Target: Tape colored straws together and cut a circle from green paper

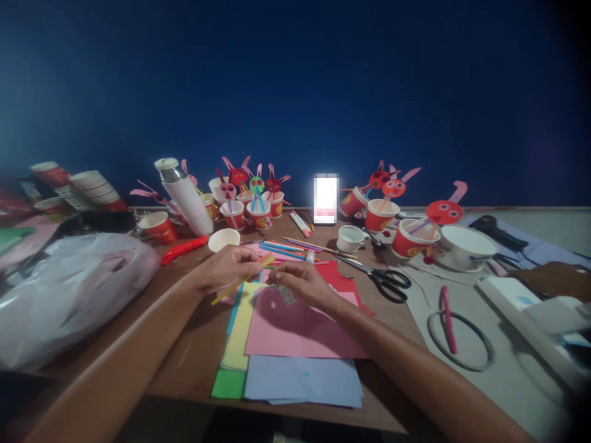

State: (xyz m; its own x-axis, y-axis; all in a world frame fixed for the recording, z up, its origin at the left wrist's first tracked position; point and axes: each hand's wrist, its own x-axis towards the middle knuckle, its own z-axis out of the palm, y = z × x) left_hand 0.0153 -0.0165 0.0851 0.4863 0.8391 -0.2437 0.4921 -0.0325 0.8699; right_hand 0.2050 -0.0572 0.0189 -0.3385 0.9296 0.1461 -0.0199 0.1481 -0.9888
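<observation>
My left hand (231, 268) is closed on a yellow straw (227, 291), which slants down to the left. Close beside it, my right hand (300, 282) has its fingers pinched near the straw's upper end; a small clear piece with pale markings (286, 295) hangs under those fingers. Both hands are above a pink sheet (300, 332), which lies over yellow, green and pale blue paper (302, 378). A red sheet (339, 277) is partly under the pink one. Coloured pencils or straws (281, 247) lie just beyond the hands.
Red cups with paper rabbit heads (444, 212) stand along the back, beside a white flask (187, 200). Black-handled scissors (390, 283), a white cup of liquid (351, 239) and a large bowl (467, 246) are at right. A plastic bag (78, 289) is at left.
</observation>
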